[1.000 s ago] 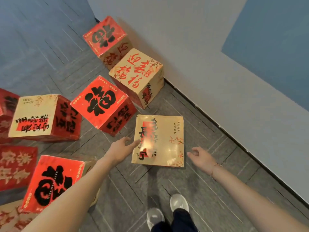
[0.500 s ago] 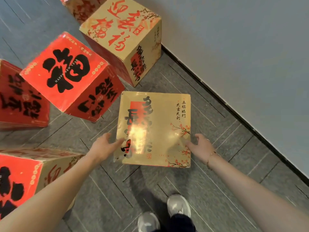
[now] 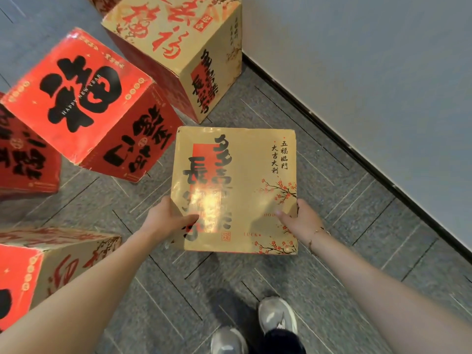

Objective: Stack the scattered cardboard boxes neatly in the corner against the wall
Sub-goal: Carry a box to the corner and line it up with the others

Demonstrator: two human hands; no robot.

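Between both hands, gold box face-up (printed characters upright)

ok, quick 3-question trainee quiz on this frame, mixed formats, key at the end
1. True or false: both hands grip the gold box by its near corners.
2. Multiple choice: the red box marked HAPPY NEW YEAR lies where relative to the gold box? A) toward the wall B) away from the wall C) stacked on it
3. Fill in: the right hand wears a ____ at the wrist.

Key:
1. True. The left hand and right hand each hold a side near the corner closest to the person, thumbs on the top face.
2. B. The grey wall is on the other side.
3. Bracelet.
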